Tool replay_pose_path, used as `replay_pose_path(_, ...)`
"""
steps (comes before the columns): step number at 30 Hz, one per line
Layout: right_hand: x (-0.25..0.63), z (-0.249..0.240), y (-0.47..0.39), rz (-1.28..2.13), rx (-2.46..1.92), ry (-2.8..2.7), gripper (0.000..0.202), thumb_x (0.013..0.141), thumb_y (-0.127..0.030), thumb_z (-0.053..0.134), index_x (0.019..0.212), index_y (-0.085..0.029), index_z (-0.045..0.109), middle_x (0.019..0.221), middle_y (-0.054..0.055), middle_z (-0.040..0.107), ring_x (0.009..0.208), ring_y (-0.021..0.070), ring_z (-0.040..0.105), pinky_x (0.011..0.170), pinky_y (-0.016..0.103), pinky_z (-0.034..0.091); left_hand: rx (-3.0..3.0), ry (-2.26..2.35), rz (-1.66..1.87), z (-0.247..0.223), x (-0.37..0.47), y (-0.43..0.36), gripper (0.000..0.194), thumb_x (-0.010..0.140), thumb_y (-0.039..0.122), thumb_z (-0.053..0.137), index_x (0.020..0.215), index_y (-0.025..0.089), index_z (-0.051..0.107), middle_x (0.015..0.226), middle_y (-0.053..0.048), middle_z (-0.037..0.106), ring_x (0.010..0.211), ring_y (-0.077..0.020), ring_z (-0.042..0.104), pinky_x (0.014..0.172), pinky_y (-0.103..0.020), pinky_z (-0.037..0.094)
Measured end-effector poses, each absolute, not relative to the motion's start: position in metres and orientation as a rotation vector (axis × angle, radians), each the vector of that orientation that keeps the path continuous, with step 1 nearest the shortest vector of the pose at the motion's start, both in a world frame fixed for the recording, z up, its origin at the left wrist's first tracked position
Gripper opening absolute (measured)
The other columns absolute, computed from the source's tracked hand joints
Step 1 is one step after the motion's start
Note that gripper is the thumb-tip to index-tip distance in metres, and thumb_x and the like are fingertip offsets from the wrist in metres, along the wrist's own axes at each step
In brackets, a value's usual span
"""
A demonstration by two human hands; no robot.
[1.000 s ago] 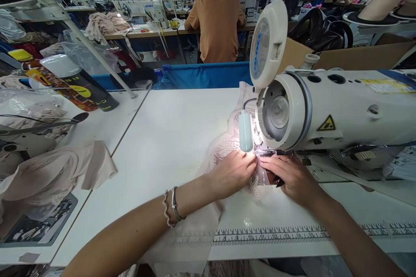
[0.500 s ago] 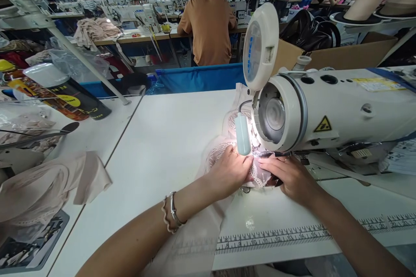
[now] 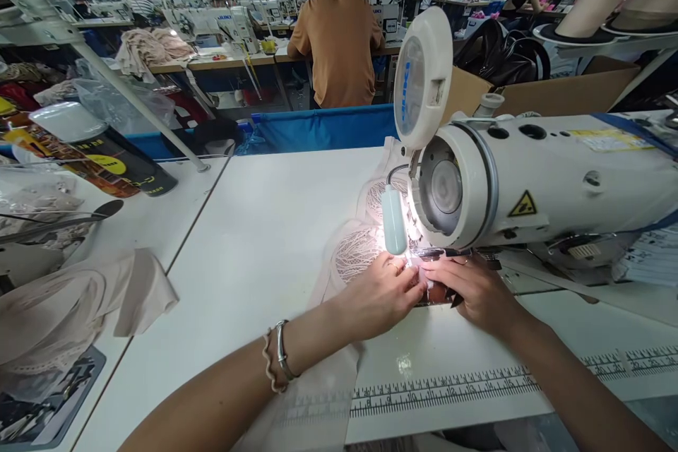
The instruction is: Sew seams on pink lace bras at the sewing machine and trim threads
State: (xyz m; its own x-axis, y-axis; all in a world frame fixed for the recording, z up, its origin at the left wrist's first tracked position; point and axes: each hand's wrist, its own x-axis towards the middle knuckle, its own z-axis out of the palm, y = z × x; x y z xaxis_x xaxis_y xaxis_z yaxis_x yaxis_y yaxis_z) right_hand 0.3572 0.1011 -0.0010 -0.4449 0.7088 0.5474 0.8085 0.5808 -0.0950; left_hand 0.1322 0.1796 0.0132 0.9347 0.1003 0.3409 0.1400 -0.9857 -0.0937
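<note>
A pale pink lace garment (image 3: 354,254) lies under the head of the white sewing machine (image 3: 551,176), its sheer part trailing towards the table's front edge. My left hand (image 3: 376,296) pinches the garment's edge just in front of the needle area, fingers bent and close together. Opposite it, my right hand (image 3: 479,293) presses and grips the same edge from the right. A dark pointed thing pokes out beneath the right fingers; I cannot make out its kind. The small lamp (image 3: 393,219) lights the fabric and, with the machine head, hides the needle.
A printed ruler (image 3: 450,390) runs along the front of the white table (image 3: 265,226). To the left are a spray can (image 3: 127,162), more pale fabric (image 3: 79,296) and a grey tray (image 3: 95,374). A cardboard box (image 3: 572,88) stands behind the machine. A person (image 3: 339,42) sits ahead, facing away.
The lace piece between my hands has been drawn in towards the machine, so less hangs in front of the fingers. My left hand has turned slightly, its fingers now nearer the right hand.
</note>
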Motion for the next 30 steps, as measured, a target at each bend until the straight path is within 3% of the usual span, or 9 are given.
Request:
replay_pose_path(4,0.359,-0.004,0.102,-0.251,-1.244,-2.277,0.061,0.075,0.011,0.038,0.118,-0.02,0.068,0.116,0.005,0.076,0.107,0.0193,0.071,0.091,0.034,0.06,-2.961,-0.14,-0.515,0.01,0.133,0.181,0.029,0.1,0.006,0.039,0.11,0.007,0.067,0.105,-0.012,0.068,0.095,-0.0219,0.062,0.085,-0.038,0.048)
replay_pose_path(7,0.358,-0.004,0.103,-0.233,-1.242,-2.263,0.061,0.078,0.008,0.039,0.123,-0.021,0.068,0.117,0.006,0.076,0.108,0.0202,0.071,0.095,0.036,0.059,-2.988,-0.157,-0.501,0.007,0.132,0.182,0.033,0.099,0.004,0.035,0.116,0.005,0.063,0.105,-0.014,0.068,0.095,-0.0228,0.061,0.086,-0.04,0.048)
replay_pose_path(9,0.357,-0.002,0.102,-0.195,-1.23,-2.256,0.059,0.081,0.006,0.04,0.124,-0.022,0.068,0.117,0.006,0.076,0.109,0.0207,0.071,0.096,0.037,0.059,-3.022,-0.208,-0.495,0.006,0.131,0.184,0.033,0.098,0.004,0.036,0.12,0.006,0.06,0.107,-0.014,0.068,0.094,-0.0231,0.061,0.086,-0.04,0.048)
replay_pose_path(12,0.358,0.0,0.101,-0.178,-1.181,-2.242,0.045,0.083,0.003,0.045,0.11,-0.023,0.07,0.111,0.005,0.077,0.102,0.021,0.071,0.091,0.036,0.061,-3.09,-0.271,-0.484,0.008,0.128,0.187,0.03,0.097,0.004,0.039,0.118,0.01,0.061,0.104,-0.012,0.067,0.091,-0.0222,0.06,0.088,-0.041,0.046)
replay_pose_path(18,0.359,0.0,0.1,-0.164,-1.25,-2.287,0.062,0.066,0.01,0.037,0.109,-0.023,0.067,0.114,0.003,0.076,0.104,0.0198,0.071,0.092,0.035,0.06,-3.206,-0.362,-0.416,0.012,0.128,0.2,0.031,0.092,-0.002,0.041,0.11,0.014,0.062,0.098,-0.008,0.066,0.089,-0.0198,0.061,0.097,-0.043,0.042)
replay_pose_path(24,0.354,-0.005,0.101,-0.215,-1.264,-2.161,0.065,0.062,0.008,0.035,0.109,-0.024,0.067,0.114,0.002,0.075,0.105,0.0184,0.07,0.091,0.032,0.058,-3.236,-0.408,-0.484,0.012,0.126,0.211,0.038,0.102,0.006,0.032,0.119,0.018,0.063,0.108,-0.008,0.068,0.093,-0.0191,0.06,0.1,-0.045,0.04)
replay_pose_path(30,0.355,0.002,0.1,-0.264,-1.252,-2.257,0.06,0.064,0.011,0.034,0.104,-0.023,0.062,0.112,0.0,0.075,0.102,0.0183,0.071,0.079,0.029,0.056,-3.22,-0.54,-0.451,0.014,0.126,0.219,0.029,0.106,0.017,0.041,0.114,0.026,0.067,0.099,-0.001,0.068,0.097,-0.0192,0.06,0.107,-0.044,0.036)
